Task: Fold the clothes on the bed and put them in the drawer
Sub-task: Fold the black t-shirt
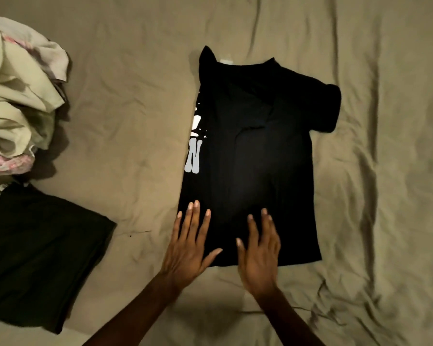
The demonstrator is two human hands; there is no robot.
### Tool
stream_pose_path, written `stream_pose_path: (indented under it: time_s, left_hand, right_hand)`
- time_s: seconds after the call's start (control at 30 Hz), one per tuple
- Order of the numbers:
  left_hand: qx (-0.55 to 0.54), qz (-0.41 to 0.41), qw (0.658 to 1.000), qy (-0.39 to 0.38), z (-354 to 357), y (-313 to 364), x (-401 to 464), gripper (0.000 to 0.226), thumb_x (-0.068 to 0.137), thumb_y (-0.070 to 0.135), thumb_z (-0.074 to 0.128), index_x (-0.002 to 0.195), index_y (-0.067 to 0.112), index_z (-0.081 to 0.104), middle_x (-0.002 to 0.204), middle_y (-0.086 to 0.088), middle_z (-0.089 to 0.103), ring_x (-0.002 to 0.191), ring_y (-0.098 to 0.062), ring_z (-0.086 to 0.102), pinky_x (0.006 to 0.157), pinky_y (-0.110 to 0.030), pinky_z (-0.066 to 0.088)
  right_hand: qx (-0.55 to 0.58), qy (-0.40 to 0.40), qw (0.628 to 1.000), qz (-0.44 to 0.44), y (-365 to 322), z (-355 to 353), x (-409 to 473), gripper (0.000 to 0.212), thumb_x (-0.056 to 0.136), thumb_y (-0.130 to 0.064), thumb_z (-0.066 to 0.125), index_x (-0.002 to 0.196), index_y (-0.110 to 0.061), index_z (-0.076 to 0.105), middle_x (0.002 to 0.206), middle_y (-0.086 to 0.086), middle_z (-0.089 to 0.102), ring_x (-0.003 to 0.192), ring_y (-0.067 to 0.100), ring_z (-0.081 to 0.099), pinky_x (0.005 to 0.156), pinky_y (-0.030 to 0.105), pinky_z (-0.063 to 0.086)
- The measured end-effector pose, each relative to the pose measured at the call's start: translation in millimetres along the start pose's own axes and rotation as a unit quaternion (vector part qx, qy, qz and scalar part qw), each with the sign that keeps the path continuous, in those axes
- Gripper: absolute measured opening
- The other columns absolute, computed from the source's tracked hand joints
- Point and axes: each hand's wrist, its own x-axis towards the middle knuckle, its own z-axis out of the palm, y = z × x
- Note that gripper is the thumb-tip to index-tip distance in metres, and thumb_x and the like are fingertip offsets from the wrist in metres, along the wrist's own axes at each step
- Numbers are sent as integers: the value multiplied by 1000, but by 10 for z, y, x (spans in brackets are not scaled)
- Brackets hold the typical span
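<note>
A black T-shirt (pixel 255 151) lies flat on the bed, its left side folded over so a strip of white print shows along the left edge; one sleeve sticks out at the right. My left hand (pixel 189 248) rests flat with straight fingers on the shirt's lower left hem. Beside it, my right hand (pixel 259 255) lies flat on the lower middle of the shirt, fingers spread. Neither hand grips the cloth.
A folded dark garment (pixel 38 258) lies at the lower left. A rumpled pile of pale green and pink clothes (pixel 18 101) sits at the far left. The wrinkled tan bedsheet (pixel 385 196) covers everything else in view.
</note>
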Motion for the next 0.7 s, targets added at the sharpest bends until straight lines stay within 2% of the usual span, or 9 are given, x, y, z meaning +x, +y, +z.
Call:
stream_pose_path:
  time_s: [0.1,0.2,0.27,0.33,0.37,0.47,0.57,0.63,0.7]
  left_hand:
    - [-2,-20,999,-40,31,213,158,88,102,59,44,163,6,9,168,-24,-6,157,-37,-1,122,-56,25]
    - [-32,-73,996,-37,8,346,293,85,102,59,41,163,7,13,168,-25,-5,157,-37,-2,124,-56,20]
    - [-68,-54,996,2,-27,496,333,79,102,55,47,161,7,24,168,-24,9,157,-36,8,126,-53,19]
    - [-132,-11,990,49,-51,708,320,68,101,49,55,155,9,40,159,-17,35,147,-32,35,120,-46,33]
    - [-178,-9,983,53,-64,842,323,62,101,48,57,150,12,46,148,-10,49,135,-26,48,112,-41,42]
    - [-351,-103,930,-20,-102,1244,463,54,92,61,62,133,26,58,105,12,68,91,-5,66,82,-31,57]
    - [-511,-253,817,-87,-103,1485,769,54,78,66,73,114,26,68,86,7,71,75,-5,69,74,-38,60]
    - [-496,-283,817,-83,-59,1518,942,39,81,53,79,105,23,71,82,6,70,73,-6,68,74,-31,58]
    - [-471,-291,829,-81,-5,1507,1033,18,85,32,82,97,21,74,73,10,68,68,-1,64,72,-27,54]
  right_hand:
    - [17,76,984,160,439,-238,158,57,100,-36,50,150,-9,47,161,20,35,144,42,37,113,53,31]
    - [83,122,962,228,973,-379,143,55,93,-35,56,138,-4,52,132,22,55,119,43,53,101,52,43]
    - [169,100,952,235,1178,-508,124,44,90,-30,66,128,-9,58,115,13,64,104,34,62,88,42,51]
    - [252,40,929,267,1250,-627,147,31,87,-14,77,115,-16,64,94,2,70,87,23,70,72,27,55]
    - [284,15,917,279,1272,-669,151,26,86,-7,79,106,-16,66,85,0,71,81,21,71,67,24,54]
    - [366,-26,893,260,1217,-798,145,19,83,4,78,94,-10,71,77,4,74,72,15,72,65,28,54]
    - [412,-164,880,168,1077,-932,151,28,78,7,82,98,-11,76,88,2,77,74,8,70,67,20,53]
    - [380,-254,883,111,1005,-949,200,32,75,9,79,98,-14,79,93,-2,79,77,9,71,68,19,52]
    - [389,-188,891,140,976,-972,347,36,78,16,67,98,-11,79,95,-1,80,83,11,73,74,22,53]
